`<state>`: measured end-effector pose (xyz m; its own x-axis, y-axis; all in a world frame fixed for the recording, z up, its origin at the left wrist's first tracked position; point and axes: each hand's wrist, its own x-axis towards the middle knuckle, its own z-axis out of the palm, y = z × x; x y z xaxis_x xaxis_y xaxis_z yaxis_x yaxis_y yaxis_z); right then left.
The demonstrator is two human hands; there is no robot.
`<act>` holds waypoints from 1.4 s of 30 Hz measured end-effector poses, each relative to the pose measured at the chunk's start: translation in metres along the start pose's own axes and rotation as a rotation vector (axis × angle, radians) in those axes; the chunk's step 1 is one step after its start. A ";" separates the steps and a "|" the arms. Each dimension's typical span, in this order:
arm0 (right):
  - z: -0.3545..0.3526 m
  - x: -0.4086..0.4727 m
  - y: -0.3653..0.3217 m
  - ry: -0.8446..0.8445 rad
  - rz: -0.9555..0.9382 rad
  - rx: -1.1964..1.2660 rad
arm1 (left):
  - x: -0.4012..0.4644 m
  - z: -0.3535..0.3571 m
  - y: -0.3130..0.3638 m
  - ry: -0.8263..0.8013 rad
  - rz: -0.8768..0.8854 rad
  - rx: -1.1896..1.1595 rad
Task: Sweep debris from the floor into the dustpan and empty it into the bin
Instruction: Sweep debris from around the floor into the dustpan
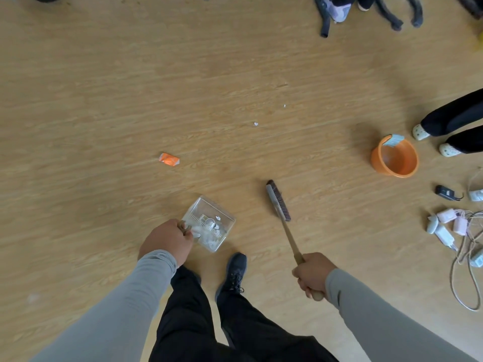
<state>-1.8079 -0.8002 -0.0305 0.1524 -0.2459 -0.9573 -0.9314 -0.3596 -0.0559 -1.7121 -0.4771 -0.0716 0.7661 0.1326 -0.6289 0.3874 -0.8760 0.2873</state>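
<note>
Clear plastic dustpan [209, 223] holding white scraps; round orange plastic bin [395, 157] with pale paper.
Left hand [167, 241] fingers grip the dustpan handle; right hand [312, 274] fingers clench the wooden-handled brush [278, 202].

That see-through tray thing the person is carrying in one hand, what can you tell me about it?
It is the dustpan, a shallow, roughly square scoop that looks like clear plastic, so the wooden floor shows through it. A comb-like row of teeth runs across it, and pale scraps already lie inside. The left hand grips its handle end. It sits low in front of the person's shoe; whether it touches the floor is unclear.
</note>
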 end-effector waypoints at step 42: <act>-0.055 -0.105 -0.052 0.036 -0.365 -0.168 | -0.042 -0.080 -0.033 -0.035 -0.013 -0.006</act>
<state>-1.7573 -0.8056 0.0881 0.4773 -0.1049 -0.8725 -0.7475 -0.5705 -0.3403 -1.7161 -0.4162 0.0031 0.7426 0.1274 -0.6575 0.4005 -0.8713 0.2835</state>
